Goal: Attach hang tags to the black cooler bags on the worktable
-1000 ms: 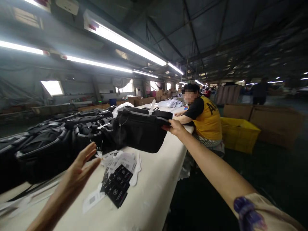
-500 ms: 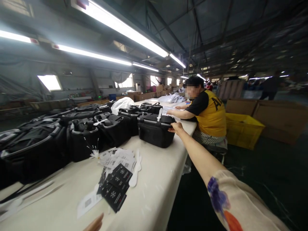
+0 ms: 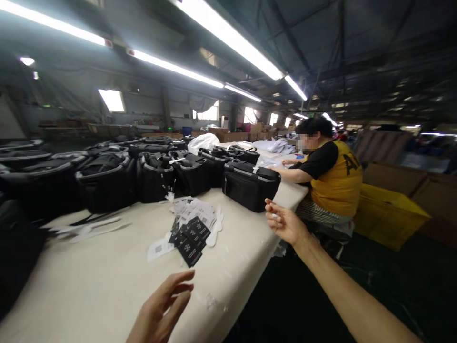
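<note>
A black zip-topped bag point(image 3: 250, 188) with a grey-edged lid and a white strip on top stands upright on the table. My right hand point(image 3: 285, 224) is just in front of its right corner, apart from it, fingers loosely curled. A small white spot shows at its fingers; what it is I cannot make out. My left hand point(image 3: 162, 305) hovers over the near tabletop, fingers bent and apart, with nothing in it. Beyond it lie black cards point(image 3: 193, 240) with snowflake prints, a pile of white printed labels point(image 3: 194, 209) and a white strip piece point(image 3: 215, 228).
Several more black bags point(image 3: 107, 178) crowd the left and back of the pale table point(image 3: 117, 271). White strips point(image 3: 89, 228) lie nearby. A co-worker in a yellow shirt point(image 3: 339, 171) sits at the right edge, near a yellow bin point(image 3: 389, 216) and cardboard boxes point(image 3: 392, 181).
My right hand has let go of the black bag and drawn back toward me. My left hand has come further into view over the table. The view has turned left.
</note>
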`<control>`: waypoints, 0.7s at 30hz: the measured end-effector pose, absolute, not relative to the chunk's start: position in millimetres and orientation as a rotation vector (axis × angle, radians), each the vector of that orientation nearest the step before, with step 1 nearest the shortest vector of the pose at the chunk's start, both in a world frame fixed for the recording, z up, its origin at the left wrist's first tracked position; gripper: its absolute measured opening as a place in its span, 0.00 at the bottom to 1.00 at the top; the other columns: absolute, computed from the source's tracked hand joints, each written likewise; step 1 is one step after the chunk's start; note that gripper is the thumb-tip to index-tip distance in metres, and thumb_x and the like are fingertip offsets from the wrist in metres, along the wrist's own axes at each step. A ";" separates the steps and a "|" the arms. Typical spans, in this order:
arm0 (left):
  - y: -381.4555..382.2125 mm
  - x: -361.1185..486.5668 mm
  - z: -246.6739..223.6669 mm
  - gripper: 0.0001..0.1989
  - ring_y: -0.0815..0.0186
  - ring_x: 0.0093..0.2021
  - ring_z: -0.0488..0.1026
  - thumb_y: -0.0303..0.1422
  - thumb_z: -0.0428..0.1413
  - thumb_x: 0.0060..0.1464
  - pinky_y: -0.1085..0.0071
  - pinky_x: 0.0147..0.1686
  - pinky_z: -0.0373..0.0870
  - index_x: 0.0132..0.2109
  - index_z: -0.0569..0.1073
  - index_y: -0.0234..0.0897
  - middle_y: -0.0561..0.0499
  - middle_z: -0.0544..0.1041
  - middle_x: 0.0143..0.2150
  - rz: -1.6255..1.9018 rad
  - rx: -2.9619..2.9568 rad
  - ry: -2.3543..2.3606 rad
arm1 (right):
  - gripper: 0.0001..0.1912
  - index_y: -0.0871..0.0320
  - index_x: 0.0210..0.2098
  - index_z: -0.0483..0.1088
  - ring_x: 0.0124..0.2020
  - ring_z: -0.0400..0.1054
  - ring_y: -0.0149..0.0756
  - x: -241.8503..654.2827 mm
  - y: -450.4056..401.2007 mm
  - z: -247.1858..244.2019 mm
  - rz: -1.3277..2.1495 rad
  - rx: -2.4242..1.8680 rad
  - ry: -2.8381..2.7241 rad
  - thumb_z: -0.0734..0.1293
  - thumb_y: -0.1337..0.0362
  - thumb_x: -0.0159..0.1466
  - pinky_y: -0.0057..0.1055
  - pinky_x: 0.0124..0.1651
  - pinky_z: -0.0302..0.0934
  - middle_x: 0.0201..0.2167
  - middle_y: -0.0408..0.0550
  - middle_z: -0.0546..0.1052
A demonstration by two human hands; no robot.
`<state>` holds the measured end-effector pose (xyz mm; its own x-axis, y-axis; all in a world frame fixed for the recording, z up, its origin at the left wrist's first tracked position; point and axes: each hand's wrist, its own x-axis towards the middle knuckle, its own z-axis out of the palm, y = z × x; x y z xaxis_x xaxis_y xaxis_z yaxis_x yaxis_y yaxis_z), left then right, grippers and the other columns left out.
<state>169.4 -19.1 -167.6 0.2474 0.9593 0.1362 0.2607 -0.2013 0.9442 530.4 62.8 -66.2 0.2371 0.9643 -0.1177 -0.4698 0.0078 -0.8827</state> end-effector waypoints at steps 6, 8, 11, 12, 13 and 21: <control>-54.6 212.0 -106.9 0.17 0.61 0.48 0.77 0.34 0.57 0.58 0.68 0.45 0.77 0.55 0.74 0.41 0.44 0.77 0.53 1.309 1.591 1.015 | 0.18 0.63 0.43 0.70 0.17 0.51 0.16 405.7 -10.8 -85.1 1.959 -0.532 -0.555 0.75 0.70 0.54 0.13 0.13 0.44 0.26 0.36 0.66; -66.8 212.1 -102.0 0.17 0.61 0.49 0.77 0.30 0.58 0.57 0.67 0.46 0.77 0.54 0.75 0.43 0.46 0.77 0.52 1.368 1.525 1.004 | 0.21 0.61 0.45 0.69 0.17 0.53 0.17 371.4 -27.6 -86.4 1.962 -0.551 -0.602 0.77 0.68 0.53 0.13 0.14 0.48 0.27 0.38 0.68; -85.6 198.0 -110.8 0.17 0.62 0.47 0.77 0.27 0.61 0.55 0.68 0.45 0.77 0.51 0.76 0.44 0.49 0.78 0.49 1.577 1.498 1.047 | 0.23 0.56 0.48 0.68 0.19 0.57 0.21 329.4 -47.5 -89.3 1.867 -0.645 -0.788 0.76 0.62 0.56 0.16 0.15 0.53 0.30 0.40 0.70; -92.1 190.1 -116.4 0.17 0.62 0.46 0.77 0.26 0.62 0.54 0.68 0.43 0.77 0.51 0.75 0.44 0.50 0.78 0.48 1.668 1.528 1.079 | 0.23 0.55 0.49 0.68 0.19 0.58 0.21 317.5 -52.6 -91.2 1.838 -0.662 -0.860 0.76 0.59 0.57 0.18 0.15 0.55 0.30 0.40 0.70; -99.0 181.0 -122.2 0.19 0.63 0.46 0.77 0.25 0.63 0.54 0.70 0.42 0.77 0.52 0.74 0.45 0.50 0.78 0.48 1.756 1.569 1.114 | 0.24 0.55 0.49 0.67 0.20 0.58 0.22 306.2 -57.1 -93.9 1.816 -0.673 -0.928 0.76 0.57 0.57 0.19 0.16 0.56 0.30 0.39 0.70; -174.9 89.6 -139.6 0.11 0.69 0.38 0.76 0.24 0.49 0.66 0.77 0.38 0.75 0.45 0.74 0.39 0.47 0.77 0.38 1.755 2.081 1.448 | 0.27 0.54 0.53 0.61 0.23 0.60 0.23 204.8 -89.4 -126.5 2.062 -0.618 -1.332 0.70 0.47 0.63 0.25 0.21 0.62 0.47 0.49 0.70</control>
<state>89.6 -174.9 -139.6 -0.0881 0.6666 0.7402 0.5999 -0.5577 0.5737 204.8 -89.4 -126.5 -0.7111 0.7005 -0.0599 -0.2331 -0.3154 -0.9199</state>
